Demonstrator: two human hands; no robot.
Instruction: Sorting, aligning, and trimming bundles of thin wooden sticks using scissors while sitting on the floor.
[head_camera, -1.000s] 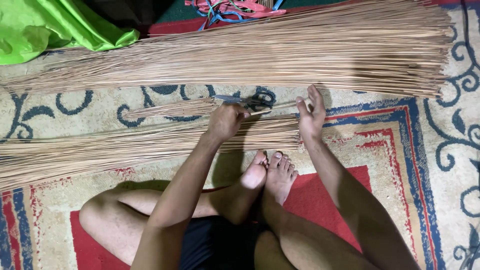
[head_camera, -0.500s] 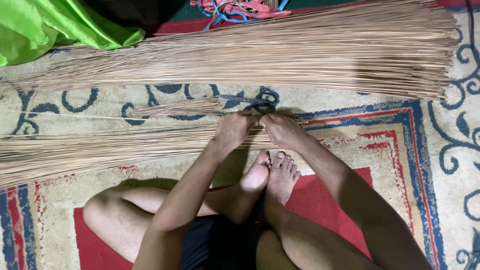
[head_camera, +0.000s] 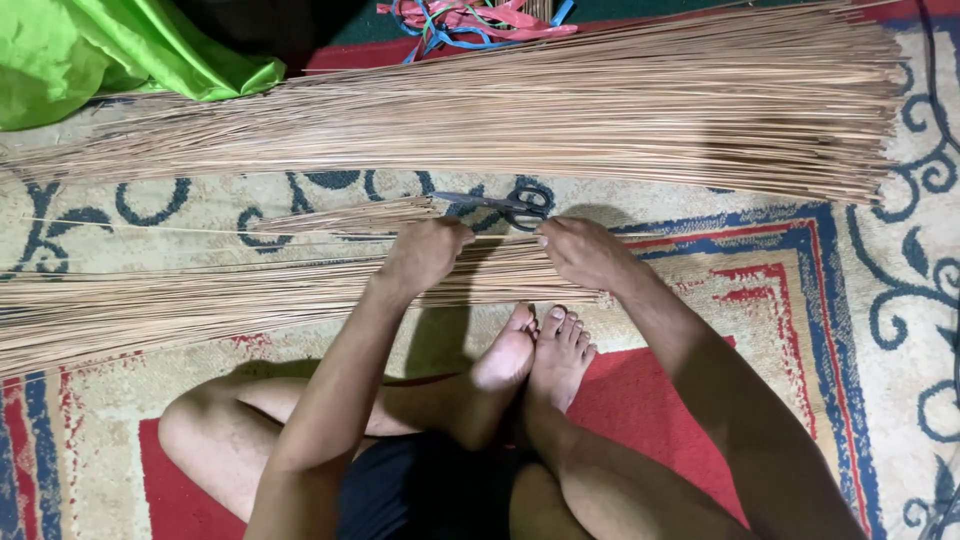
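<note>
A person sits cross-legged on a patterned rug, seen from above. Both hands rest on a thin bundle of tan sticks (head_camera: 250, 300) lying across the floor just beyond the bare feet (head_camera: 535, 350). The left hand (head_camera: 425, 255) is curled shut around the bundle, knuckles up. The right hand (head_camera: 585, 252) lies palm down near the bundle's cut end, fingers pressed over it; whether they close underneath cannot be seen. The two hands are near each other, with a short stretch of bundle showing between them.

Just beyond the hands, touching neither, lies a pair of dark-handled scissors (head_camera: 500, 207), with a small loose tuft of sticks (head_camera: 350, 215) to its left. Farther out lies a much larger heap of sticks (head_camera: 560, 115). Beyond that are green cloth (head_camera: 110, 55) and coloured plastic strips (head_camera: 475, 18).

To gather well, the sticks likely need squeezing evenly with both hands, ends kept level at the right, so none slip loose.
</note>
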